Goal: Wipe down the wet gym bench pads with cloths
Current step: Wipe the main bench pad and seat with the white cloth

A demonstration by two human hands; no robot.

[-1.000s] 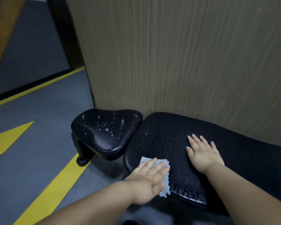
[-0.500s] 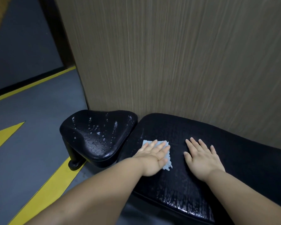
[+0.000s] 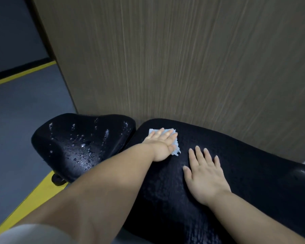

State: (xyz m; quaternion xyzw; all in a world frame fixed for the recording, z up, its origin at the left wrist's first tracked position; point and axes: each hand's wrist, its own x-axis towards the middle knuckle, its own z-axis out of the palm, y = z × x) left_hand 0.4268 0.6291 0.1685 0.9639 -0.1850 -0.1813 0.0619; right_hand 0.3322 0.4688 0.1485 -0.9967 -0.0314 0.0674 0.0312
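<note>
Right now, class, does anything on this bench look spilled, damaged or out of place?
Yes: water droplets bead across the small seat pad, left of the long pad. The left hand presses the cloth on the long pad; nothing looks damaged.

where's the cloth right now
In the head view the pale blue cloth lies under the left hand, on the far left end of the long pad, beside the wet seat pad.

wood-grain wall panel [image 3: 183,59], grey floor [image 3: 21,106], yellow floor stripes [image 3: 23,205]
</note>
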